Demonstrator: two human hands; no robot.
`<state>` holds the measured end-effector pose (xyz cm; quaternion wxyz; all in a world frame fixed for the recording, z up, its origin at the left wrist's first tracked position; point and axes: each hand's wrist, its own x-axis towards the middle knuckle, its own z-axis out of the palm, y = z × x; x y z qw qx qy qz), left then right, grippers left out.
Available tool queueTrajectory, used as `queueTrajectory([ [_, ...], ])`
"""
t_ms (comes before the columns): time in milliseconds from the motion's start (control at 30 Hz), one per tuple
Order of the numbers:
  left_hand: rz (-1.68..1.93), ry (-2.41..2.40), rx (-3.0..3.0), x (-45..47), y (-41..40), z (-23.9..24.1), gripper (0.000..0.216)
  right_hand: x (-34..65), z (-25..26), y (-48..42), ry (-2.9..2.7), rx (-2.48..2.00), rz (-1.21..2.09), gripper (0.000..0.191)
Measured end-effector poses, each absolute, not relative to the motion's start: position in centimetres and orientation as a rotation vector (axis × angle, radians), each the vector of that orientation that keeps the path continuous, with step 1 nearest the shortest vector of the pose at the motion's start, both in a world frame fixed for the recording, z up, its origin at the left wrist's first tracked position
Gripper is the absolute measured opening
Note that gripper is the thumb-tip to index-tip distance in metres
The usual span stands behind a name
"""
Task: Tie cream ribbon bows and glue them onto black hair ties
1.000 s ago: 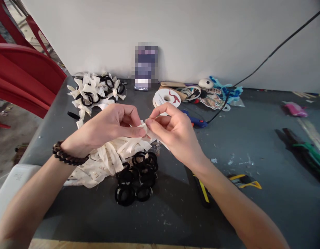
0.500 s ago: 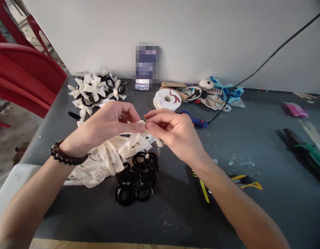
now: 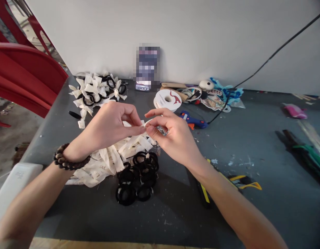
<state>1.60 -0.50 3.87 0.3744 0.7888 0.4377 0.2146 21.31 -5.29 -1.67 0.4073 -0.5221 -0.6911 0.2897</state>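
Observation:
Above the middle of the table, my left hand (image 3: 113,121) and my right hand (image 3: 172,133) meet fingertip to fingertip. Both pinch a small piece of cream ribbon (image 3: 148,121), mostly hidden by the fingers. Under them spreads a pile of cream ribbon strips (image 3: 108,159), some with printed letters. Several black hair ties (image 3: 126,193) lie just in front of the pile. Beyond my left wrist is a heap of black hair ties with cream bows (image 3: 91,88). A ribbon spool (image 3: 167,99) stands behind my right hand.
A blue glue gun (image 3: 194,121) with a black cord lies behind my right hand. Under my right forearm is a yellow-black cutter (image 3: 204,193). Green-handled pliers (image 3: 307,155) lie right. A phone (image 3: 146,69) leans on the wall; a white box (image 3: 17,186) sits left.
My right hand's fingers have lifted and spread slightly, with a bit of ribbon now showing between them. Both hands stay together at about the same place.

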Motion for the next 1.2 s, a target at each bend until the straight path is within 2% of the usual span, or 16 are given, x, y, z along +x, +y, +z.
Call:
queueTrajectory([
  [533, 0.521, 1.016, 1.954, 1.3, -0.3, 3.8, 0.017, 20.7, -1.3, -6.2, -1.863, -1.344, 0.319, 0.013],
  [867, 0.43, 0.954, 1.901, 1.3, 0.1, 3.4, 0.015, 20.5, -1.7, -6.0, -1.947, -1.345, 0.19, 0.02],
  [1000, 0.453, 0.95, 1.747, 1.3, -0.1, 3.5, 0.015, 20.6, -1.4, -5.9, -1.918, -1.291, 0.249, 0.023],
  [1133, 0.451, 0.948, 1.607, 1.4, -0.2, 3.5, 0.014, 20.7, -1.4, -6.3, -1.889, -1.216, 0.137, 0.011],
  [1200, 0.466, 0.949, 1.571, 1.4, -0.1, 3.4, 0.014, 20.7, -1.7, -6.5, -1.962, -1.191, 0.083, 0.014],
])
